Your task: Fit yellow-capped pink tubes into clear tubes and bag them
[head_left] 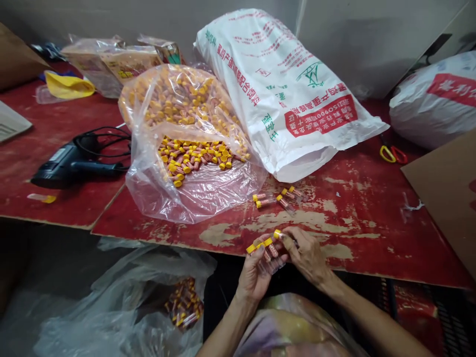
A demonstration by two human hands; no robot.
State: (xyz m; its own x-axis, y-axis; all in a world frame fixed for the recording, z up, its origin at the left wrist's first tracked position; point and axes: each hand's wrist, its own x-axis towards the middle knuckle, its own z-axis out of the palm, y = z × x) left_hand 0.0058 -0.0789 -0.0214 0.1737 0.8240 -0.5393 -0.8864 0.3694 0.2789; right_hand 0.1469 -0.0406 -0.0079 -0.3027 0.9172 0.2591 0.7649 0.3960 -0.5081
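Observation:
Several small clear tubes [272, 249] with yellow caps and reddish contents lie side by side in my left hand [252, 278], the thumb pressed over them. My right hand [309, 254] pinches one more yellow-capped tube [277, 234] at their right end; its lower part is hidden by fingers. Both hands are over the table's front edge. Just beyond them, several loose tubes [284, 204] lie on the red, worn tabletop [219, 237]. A large clear plastic bag [197, 196] lies open toward me, full of the same capped tubes [193, 157].
A white woven sack [275, 84] leans behind the bag. A heat gun [74, 161] with a coiled cord lies at left. Scissors [393, 152] and a cardboard box [446, 183] are at right. Below the table, another plastic bag [122, 292] holds capped tubes.

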